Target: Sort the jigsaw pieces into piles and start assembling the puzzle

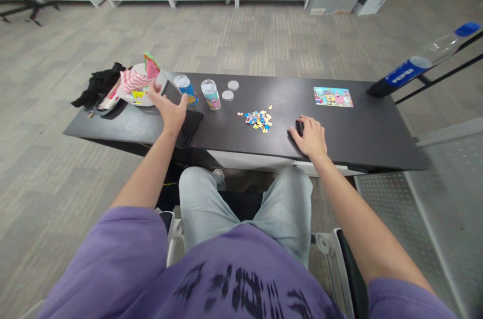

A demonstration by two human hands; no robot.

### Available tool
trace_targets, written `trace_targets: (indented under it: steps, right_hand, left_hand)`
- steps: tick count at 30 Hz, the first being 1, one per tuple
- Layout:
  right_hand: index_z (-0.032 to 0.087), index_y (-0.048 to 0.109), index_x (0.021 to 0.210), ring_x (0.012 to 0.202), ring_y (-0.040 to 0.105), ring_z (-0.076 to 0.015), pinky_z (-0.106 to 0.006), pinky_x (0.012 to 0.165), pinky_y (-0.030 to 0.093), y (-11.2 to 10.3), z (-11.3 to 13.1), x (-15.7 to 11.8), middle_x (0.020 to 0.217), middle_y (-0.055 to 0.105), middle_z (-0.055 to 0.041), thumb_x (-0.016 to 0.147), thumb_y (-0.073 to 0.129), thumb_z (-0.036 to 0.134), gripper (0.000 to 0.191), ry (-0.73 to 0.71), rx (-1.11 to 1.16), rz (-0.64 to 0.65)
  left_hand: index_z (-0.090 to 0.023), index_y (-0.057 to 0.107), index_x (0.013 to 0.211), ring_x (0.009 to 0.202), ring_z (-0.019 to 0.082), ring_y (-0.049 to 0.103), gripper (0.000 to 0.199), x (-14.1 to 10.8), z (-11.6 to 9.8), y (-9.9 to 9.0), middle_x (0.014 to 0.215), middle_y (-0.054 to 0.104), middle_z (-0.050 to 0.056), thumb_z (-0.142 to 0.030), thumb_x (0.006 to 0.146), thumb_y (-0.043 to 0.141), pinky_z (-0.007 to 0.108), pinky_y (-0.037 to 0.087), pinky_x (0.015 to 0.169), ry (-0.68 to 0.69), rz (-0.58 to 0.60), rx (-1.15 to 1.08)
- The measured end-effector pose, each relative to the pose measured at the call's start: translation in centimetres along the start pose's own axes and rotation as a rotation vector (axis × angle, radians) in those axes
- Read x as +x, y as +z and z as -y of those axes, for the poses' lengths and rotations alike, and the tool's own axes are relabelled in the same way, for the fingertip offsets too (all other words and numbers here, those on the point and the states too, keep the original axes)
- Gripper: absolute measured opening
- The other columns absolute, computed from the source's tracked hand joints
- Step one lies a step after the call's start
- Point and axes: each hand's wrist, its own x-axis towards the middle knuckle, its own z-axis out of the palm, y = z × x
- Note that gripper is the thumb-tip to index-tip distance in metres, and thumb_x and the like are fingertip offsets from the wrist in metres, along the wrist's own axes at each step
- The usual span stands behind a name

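Note:
My left hand (171, 111) hovers over the left part of the table, thumb and fingers apart. Its fingertips are by a white container (163, 82) holding a pink-and-white striped cloth (133, 81), and whether they touch it I cannot tell. Close to the thumb stands a blue printed can (187, 91), with a pink and teal can (211, 96) to its right. My right hand (312, 137) rests on the dark tabletop, thumb spread from the fingers, with a dark patch between them. To its left lies a pile of small jigsaw puzzle pieces (259, 120).
Two round lids (228, 95) lie behind the pieces. A colourful cartoon picture card (333, 97) is at the right. Beyond it a Pepsi bottle (403, 71) leans outward. A flat black item (191, 129) lies below my left hand; black cloth (98, 86) is heaped far left.

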Motion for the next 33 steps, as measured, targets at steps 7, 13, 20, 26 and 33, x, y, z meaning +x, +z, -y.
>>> trace_targets:
  steps: [7,13,20,26,33]
  right_hand:
    - [0.022,0.079,0.145,0.165,0.062,-0.0521,-0.077,0.141,0.04,0.2,2.4,-0.1,0.175,0.075,-0.0396,0.123,0.061,0.061,0.048,0.039,0.208,-0.094]
    - [0.03,0.068,0.162,0.168,0.073,-0.0335,-0.056,0.147,0.052,1.9,9.9,-2.6,0.177,0.08,-0.0178,0.127,0.055,0.082,0.065,-0.254,0.471,-0.107]
    - [0.033,0.067,0.158,0.156,0.082,-0.0344,-0.055,0.141,0.061,0.8,13.9,-6.7,0.161,0.086,-0.0144,0.128,0.056,0.088,0.064,-0.404,0.836,-0.056]
    - [0.026,0.069,0.165,0.179,0.061,-0.0439,-0.071,0.157,0.036,0.2,14.0,-8.3,0.183,0.073,-0.0218,0.126,0.068,0.056,0.049,-0.363,0.568,-0.078]
    - [0.027,0.095,0.119,0.103,0.096,-0.0273,-0.037,0.095,0.077,-0.7,15.2,-10.6,0.113,0.099,-0.0039,0.111,0.103,0.038,0.016,-0.497,0.571,0.668]
  left_hand:
    - [-0.033,0.056,0.158,0.173,0.043,0.062,0.091,-21.0,-9.2,1.0,0.172,0.063,0.017,-0.043,0.083,0.107,0.065,0.059,0.147,-0.267,0.245,-0.513]
    - [-0.029,0.076,0.142,0.151,0.05,0.084,0.087,-32.3,-17.1,6.3,0.148,0.088,0.021,-0.078,0.081,0.114,0.071,0.072,0.127,-0.476,0.816,-0.821]
    - [-0.033,0.088,0.121,0.147,0.05,0.089,0.079,-33.4,-23.4,4.8,0.14,0.097,0.013,-0.094,0.076,0.112,0.069,0.068,0.138,-0.816,1.103,-1.166]
    - [-0.034,0.085,0.095,0.126,0.043,0.094,0.07,-34.5,-24.7,4.3,0.112,0.096,0.008,-0.086,0.062,0.118,0.059,0.075,0.125,-1.007,0.946,-1.169]
    - [-0.021,0.087,0.098,0.114,0.03,0.091,0.057,-36.2,-25.7,2.8,0.11,0.093,0.011,-0.072,0.093,0.113,0.052,0.075,0.12,-0.998,0.97,-1.189]
